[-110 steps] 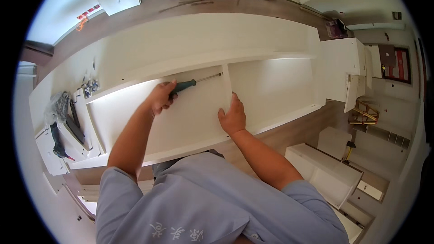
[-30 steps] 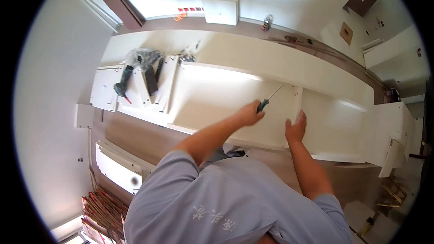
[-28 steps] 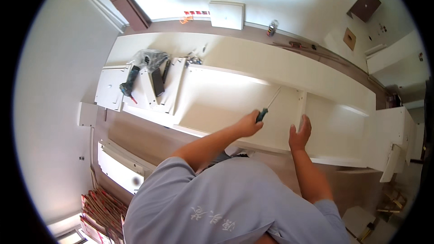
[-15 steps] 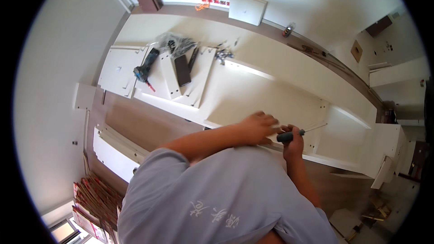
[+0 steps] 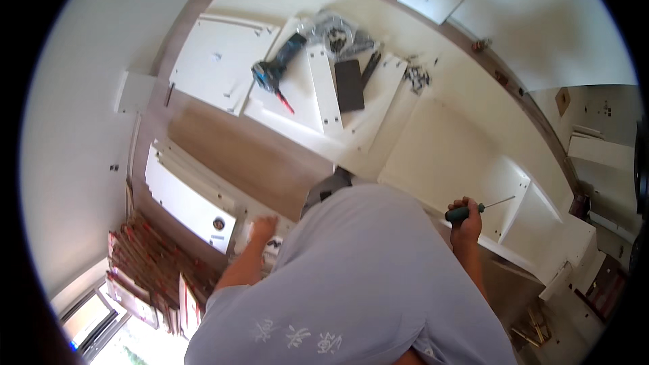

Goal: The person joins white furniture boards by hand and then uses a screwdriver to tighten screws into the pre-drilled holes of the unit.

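My right hand [image 5: 466, 224] is closed around the dark green handle of a screwdriver [image 5: 457, 214]. Its thin shaft points right, over the white cabinet frame [image 5: 439, 142] lying on the floor. Away to the left, my left hand [image 5: 262, 228] reaches down beside a stack of white boards [image 5: 196, 196]. Small dark items [image 5: 274, 245] lie close to that hand. Its fingers are small and blurred, so I cannot make out whether it grips anything.
On white panels at the back lie a blue-black cordless drill [image 5: 269, 74] with a red bit, a dark flat rectangle [image 5: 349, 86], a clear plastic bag [image 5: 334, 34] and loose hardware [image 5: 417, 79]. Folded cardboard [image 5: 145, 263] is piled at the lower left.
My left hand has moved from above the cabinet, near my right hand, down and left to the board stack. My right hand still holds the screwdriver. The view has swung left.
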Demonstrator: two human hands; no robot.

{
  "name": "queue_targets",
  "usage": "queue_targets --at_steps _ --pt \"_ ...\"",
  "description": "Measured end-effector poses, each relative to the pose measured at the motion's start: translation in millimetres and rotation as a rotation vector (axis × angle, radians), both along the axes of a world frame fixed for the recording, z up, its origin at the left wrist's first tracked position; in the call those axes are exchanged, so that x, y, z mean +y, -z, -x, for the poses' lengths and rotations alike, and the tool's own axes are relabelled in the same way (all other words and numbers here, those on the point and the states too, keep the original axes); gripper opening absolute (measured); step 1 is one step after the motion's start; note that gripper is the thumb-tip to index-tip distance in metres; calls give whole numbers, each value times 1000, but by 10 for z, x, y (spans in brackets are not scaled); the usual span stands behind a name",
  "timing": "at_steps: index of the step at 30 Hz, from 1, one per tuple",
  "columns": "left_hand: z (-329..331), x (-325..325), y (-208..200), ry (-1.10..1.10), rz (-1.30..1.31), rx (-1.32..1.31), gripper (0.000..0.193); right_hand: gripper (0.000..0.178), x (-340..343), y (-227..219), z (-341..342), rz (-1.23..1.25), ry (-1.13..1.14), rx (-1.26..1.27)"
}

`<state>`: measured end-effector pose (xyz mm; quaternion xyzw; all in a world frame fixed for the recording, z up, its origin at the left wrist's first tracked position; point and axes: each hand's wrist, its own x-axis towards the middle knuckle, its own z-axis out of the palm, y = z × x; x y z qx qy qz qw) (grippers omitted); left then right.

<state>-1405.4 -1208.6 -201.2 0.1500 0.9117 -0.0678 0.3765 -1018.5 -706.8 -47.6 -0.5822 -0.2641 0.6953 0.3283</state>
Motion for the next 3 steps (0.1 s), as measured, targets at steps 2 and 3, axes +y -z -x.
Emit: queue_targets --at_steps 2,3 --pt "1382 956 -498 18 -75 69 61 33 -18 -117 240 -112 -183 -28" --pt "1859 1331 -828 -33 -223 190 60 34 82 -298 493 -182 -290 -48"
